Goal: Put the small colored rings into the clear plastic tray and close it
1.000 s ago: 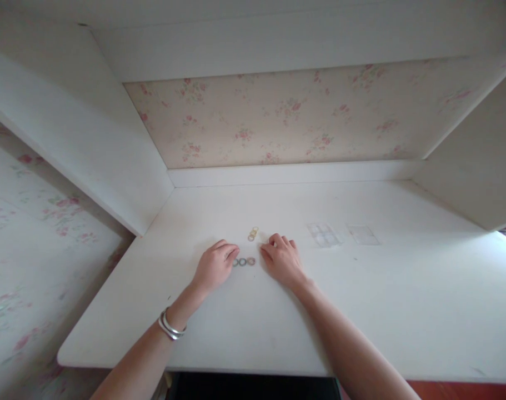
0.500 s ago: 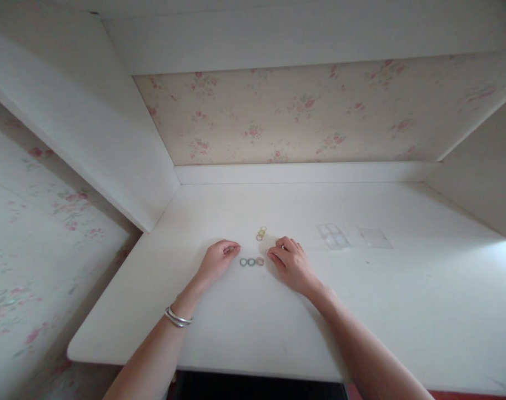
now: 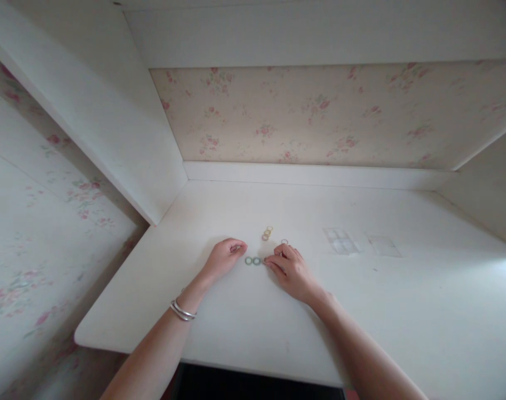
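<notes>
Two small green rings, the left ring (image 3: 248,260) and the right ring (image 3: 256,260), lie side by side on the white desk. At the right end of this row, the thumb and forefinger of my right hand (image 3: 292,270) pinch a small pinkish ring, mostly hidden by the fingertips. Left of the row rests my left hand (image 3: 225,257), its fingers curled closed; what they hold, if anything, is hidden. Farther back, several yellowish rings (image 3: 267,233) lie in a short overlapping line. Just behind my right knuckles a thin single ring (image 3: 284,242) shows.
To the right, a clear compartmented tray (image 3: 341,242) and a flat clear piece (image 3: 385,246) lie on the desk (image 3: 236,333). A white side panel (image 3: 153,183) stands at the left, and a floral-papered wall (image 3: 294,116) closes the back.
My right hand has moved down to the right end of the row, and its fingertips now cover the pinkish ring. A thin ring shows behind that hand. My left hand stays closed.
</notes>
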Available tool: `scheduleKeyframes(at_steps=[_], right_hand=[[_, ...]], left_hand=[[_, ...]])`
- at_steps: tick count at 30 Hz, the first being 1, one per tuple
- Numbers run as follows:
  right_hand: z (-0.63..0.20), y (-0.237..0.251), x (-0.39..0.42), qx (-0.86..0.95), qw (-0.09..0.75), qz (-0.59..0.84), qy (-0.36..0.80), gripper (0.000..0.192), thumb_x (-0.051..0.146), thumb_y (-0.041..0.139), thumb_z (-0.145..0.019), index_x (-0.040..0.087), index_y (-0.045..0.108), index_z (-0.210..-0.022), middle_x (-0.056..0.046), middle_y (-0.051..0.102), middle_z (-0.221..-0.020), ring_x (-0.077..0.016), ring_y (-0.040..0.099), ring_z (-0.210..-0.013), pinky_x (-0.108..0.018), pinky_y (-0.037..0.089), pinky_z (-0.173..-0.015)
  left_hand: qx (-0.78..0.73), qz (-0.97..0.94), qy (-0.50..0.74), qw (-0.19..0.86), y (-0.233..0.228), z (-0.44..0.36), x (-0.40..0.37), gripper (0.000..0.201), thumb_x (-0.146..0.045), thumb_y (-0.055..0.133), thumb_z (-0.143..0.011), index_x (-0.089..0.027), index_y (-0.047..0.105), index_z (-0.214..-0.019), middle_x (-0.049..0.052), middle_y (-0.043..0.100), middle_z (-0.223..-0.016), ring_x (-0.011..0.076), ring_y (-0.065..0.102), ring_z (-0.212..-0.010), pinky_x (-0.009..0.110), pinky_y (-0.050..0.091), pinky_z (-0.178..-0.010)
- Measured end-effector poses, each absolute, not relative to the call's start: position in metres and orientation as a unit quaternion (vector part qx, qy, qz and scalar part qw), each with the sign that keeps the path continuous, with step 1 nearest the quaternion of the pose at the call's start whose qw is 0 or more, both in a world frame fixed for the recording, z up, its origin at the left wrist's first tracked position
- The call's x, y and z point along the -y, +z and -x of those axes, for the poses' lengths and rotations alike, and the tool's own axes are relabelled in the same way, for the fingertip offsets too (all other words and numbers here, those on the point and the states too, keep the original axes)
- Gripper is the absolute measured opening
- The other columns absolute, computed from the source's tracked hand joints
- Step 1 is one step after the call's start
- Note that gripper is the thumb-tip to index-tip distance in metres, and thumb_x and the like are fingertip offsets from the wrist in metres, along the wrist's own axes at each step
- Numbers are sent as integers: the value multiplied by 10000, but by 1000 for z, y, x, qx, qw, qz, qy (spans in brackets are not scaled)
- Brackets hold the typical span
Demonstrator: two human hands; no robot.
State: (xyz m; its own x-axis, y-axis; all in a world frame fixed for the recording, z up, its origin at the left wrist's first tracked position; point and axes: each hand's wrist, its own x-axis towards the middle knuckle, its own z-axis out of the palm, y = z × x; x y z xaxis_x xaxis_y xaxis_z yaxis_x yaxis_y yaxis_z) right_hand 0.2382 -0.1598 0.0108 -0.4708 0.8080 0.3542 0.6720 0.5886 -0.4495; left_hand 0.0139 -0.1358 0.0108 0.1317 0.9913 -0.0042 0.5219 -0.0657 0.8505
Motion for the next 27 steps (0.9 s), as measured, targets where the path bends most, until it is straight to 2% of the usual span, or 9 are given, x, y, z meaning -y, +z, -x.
scheduleKeyframes(at_steps=[3,9,11,15,22,27], right_hand=[[-239,11,159,849,271,436,128,221,260,456,-897,240,675,-913,-50,535,-886,-163,503,-821,-311,400,-762],[-248,10,153,761,399,492,139,243,323,451,-896,225,674,-881,-56,539,-867,-162,532,-809,-299,440,-742],[-250,9,149,736,418,515,136,242,331,457,-890,231,676,-875,-50,543,-856,-157,538,-782,-280,448,-700],[-253,5,144,722,413,540,129,234,321,471,-877,235,689,-871,-40,552,-841,-143,542,-739,-251,439,-647],[-255,4,143,732,408,534,113,210,280,481,-872,226,684,-870,-34,552,-837,-132,543,-747,-244,429,-697],[-256,6,145,742,391,534,112,197,258,479,-878,229,673,-874,-28,547,-855,-116,529,-717,-228,415,-664]], left_hand=[[-575,-657,324,365,11,-14,136,294,-423,529,-806,-188,678,-899,30,697,-919,164,632,-840,261,480,-782],[-577,-675,302,345,12,-17,132,292,-399,514,-815,-181,683,-910,27,692,-873,155,618,-767,254,477,-709],[-572,-688,295,337,13,-21,128,289,-389,510,-817,-181,686,-913,28,689,-861,151,613,-752,249,472,-693],[-543,-733,270,307,18,-36,119,278,-359,493,-831,-186,692,-918,31,678,-873,146,610,-774,238,463,-720],[-533,-808,186,167,21,-61,106,246,-327,472,-859,-257,684,-961,14,653,-936,141,609,-837,231,445,-777],[-526,-822,162,149,18,-67,100,234,-335,474,-860,-269,675,-960,5,647,-925,132,605,-818,228,442,-769]])
